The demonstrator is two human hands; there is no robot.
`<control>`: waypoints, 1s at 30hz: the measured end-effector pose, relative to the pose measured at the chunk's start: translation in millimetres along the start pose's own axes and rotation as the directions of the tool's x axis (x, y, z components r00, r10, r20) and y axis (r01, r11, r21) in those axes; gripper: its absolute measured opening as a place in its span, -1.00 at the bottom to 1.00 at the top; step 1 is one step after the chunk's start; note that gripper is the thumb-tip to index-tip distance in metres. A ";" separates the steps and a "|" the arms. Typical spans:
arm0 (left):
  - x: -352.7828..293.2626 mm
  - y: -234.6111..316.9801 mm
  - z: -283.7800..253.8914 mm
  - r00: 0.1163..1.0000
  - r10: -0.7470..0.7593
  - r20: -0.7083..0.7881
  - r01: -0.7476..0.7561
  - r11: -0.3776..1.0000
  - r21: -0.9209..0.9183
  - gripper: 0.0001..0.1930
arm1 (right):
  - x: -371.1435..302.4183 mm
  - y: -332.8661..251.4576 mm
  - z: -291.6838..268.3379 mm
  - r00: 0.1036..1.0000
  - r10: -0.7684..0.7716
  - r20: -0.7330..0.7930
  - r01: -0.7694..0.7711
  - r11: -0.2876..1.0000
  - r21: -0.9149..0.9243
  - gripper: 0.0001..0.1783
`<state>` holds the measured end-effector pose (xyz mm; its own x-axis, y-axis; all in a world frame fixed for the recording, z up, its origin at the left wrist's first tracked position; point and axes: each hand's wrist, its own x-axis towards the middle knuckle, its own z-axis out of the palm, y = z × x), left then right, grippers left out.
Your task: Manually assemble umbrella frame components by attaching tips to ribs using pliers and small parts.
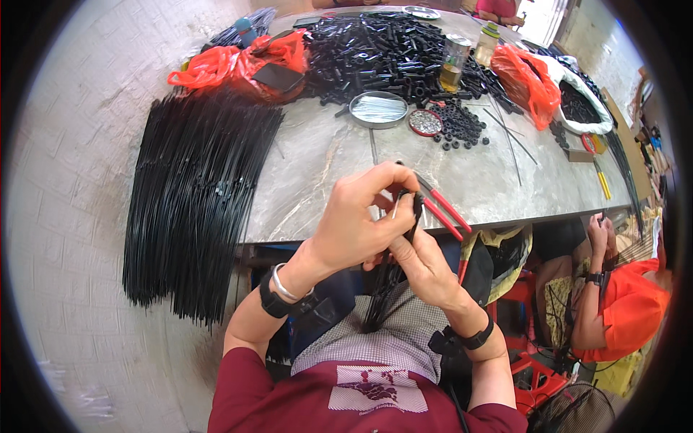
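Note:
My left hand [354, 213] is raised at the table's near edge, thumb and fingers pinched together at the top end of a bundle of thin black rods [377, 307]. A thin pale pin or wire shows at its fingertips, too small to make out fully. Just below and to the right, my right hand [427, 270] is closed around the same rods, which hang down toward my lap. The fingers partly hide the rod ends. Beyond my hands, pliers with red handles [449, 211] lie at the table edge, their jaws partly hidden.
On the grey table [317, 162] lie a long stack of black rods [198, 202], a heap of black tubes [375, 54], a dish of pale pins [378, 108], a red-rimmed tin [425, 123] and small black rings [462, 123]. A person in orange [632, 310] sits at right.

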<state>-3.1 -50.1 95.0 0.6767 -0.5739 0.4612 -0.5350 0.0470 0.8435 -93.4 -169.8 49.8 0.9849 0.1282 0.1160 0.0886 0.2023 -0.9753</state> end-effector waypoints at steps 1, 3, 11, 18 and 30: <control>0.6 -1.6 -1.3 0.999 -0.019 0.026 0.019 1.000 -0.021 -0.84 | 0.4 -0.1 -2.1 0.999 0.038 0.021 -0.038 0.999 0.024 -0.71; 1.0 -6.8 -5.8 0.998 0.042 0.045 -0.043 0.999 0.006 -0.79 | 4.2 0.0 -2.6 0.999 0.043 0.004 -0.044 0.998 0.038 -0.72; -3.6 -11.5 -14.1 0.992 0.121 0.017 -0.122 0.990 0.067 -0.70 | 10.6 9.0 -26.4 0.978 -0.176 0.110 0.205 0.896 -0.394 -0.61; -9.5 -1.5 -20.9 0.991 0.136 -0.007 -0.135 0.987 0.093 -0.64 | 69.9 44.6 -210.4 0.898 -0.089 -0.430 -0.262 0.677 -0.687 -0.77; -17.3 -7.1 -23.6 0.989 0.137 -0.048 -0.134 0.988 0.073 -0.60 | 136.0 46.1 -190.5 0.875 -0.217 -0.432 -0.429 0.064 -0.901 -0.55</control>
<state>1.0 -21.2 87.5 0.6203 -0.5219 0.5855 -0.6562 0.0636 0.7519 72.9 -328.0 -15.1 0.9071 -0.3508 0.2324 -0.2827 -0.9171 -0.2811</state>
